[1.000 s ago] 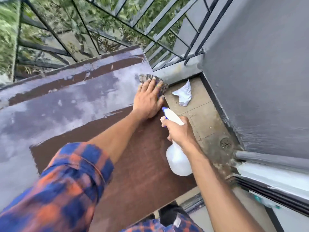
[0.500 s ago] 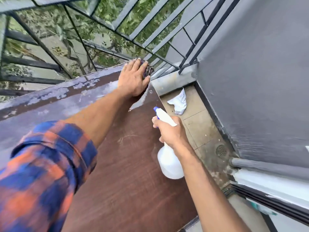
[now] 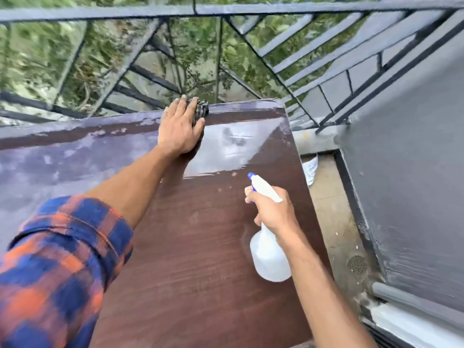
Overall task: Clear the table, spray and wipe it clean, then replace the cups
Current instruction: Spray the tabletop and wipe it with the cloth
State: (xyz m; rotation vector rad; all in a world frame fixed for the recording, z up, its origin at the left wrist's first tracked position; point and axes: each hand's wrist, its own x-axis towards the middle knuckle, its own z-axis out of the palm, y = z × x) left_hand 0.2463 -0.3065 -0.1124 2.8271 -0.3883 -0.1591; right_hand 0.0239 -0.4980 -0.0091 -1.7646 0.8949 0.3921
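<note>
Your left hand (image 3: 179, 133) lies flat, fingers straight, pressing a checked cloth (image 3: 200, 110) onto the brown table (image 3: 200, 272) at its far edge, upper centre of the frame. Your right hand (image 3: 272, 212) grips the neck of a white spray bottle (image 3: 270, 257) at centre right, above the tabletop. A wet sheen covers the table beside the cloth.

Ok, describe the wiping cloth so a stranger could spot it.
Find the brown table and its far edge by the railing. The cloth lies there under the left hand; it is dark and checked, unlike the white rag on the floor.
</note>
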